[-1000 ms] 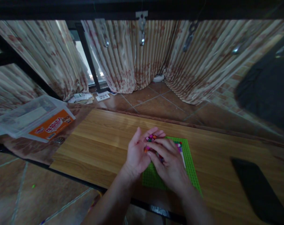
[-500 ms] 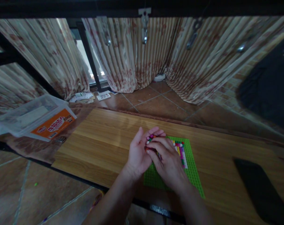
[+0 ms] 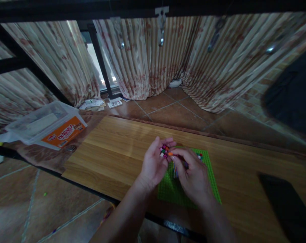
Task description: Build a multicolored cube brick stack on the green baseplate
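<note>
Under both hands runs the long wooden tabletop (image 3: pixel 117 152) with its pale plank grain. Far out to the left of the left hand sits a clear plastic storage box (image 3: pixel 43 125) with an orange label on its side; the print on it is too blurred to read, and the box seems to hold something pale and flat. Directly beneath the hands lies a flat green studded baseplate (image 3: pixel 211 182), with a few coloured bricks fixed at its far edge. The left hand (image 3: pixel 153 165) is cupped, fingers curled loosely round a small cluster of pink, green and orange toy bricks (image 3: pixel 164 151). The right hand (image 3: pixel 193 175) pinches thumb and forefinger shut on a tiny orange brick (image 3: pixel 170 154), just beside that cluster.
</note>
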Available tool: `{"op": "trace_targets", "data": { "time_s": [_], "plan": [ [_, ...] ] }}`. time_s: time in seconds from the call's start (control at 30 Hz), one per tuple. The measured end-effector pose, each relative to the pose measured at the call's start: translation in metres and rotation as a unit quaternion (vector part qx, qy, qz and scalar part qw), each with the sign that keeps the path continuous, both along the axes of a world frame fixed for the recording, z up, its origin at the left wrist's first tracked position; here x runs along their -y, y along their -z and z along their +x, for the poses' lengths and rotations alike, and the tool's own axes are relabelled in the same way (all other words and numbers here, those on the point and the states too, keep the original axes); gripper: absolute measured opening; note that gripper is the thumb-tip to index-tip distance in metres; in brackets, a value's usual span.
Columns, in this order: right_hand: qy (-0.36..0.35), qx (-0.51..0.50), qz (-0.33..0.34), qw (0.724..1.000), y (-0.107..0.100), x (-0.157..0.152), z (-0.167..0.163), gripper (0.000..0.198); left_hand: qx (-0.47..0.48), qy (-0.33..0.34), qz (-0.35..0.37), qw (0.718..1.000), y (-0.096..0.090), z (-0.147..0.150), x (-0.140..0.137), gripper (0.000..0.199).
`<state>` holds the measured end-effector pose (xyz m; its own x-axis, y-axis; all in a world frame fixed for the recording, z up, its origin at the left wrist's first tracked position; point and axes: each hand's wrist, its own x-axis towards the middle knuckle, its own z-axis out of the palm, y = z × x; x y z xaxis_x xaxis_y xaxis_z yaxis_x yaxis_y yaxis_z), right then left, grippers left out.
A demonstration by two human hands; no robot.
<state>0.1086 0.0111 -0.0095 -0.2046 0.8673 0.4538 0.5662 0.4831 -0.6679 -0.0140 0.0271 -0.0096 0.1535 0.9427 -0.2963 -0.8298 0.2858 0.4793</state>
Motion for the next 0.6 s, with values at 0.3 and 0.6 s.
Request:
{"op": "trace_targets", "data": {
  "time_s": [0.3, 0.6],
  "plan": [
    [0.084, -0.056, -0.045, 0.994, 0.011, -0.004, 0.014, 0.021, -0.208, 0.072, 0.041, 0.975, 0.001, 0.007, 0.005, 0.040],
    [0.080, -0.120, -0.107, 0.984, 0.010, -0.002, 0.017, 0.022, -0.174, 0.095, 0.057, 0.978, 0.001, 0.003, 0.006, 0.032]
  ]
}}
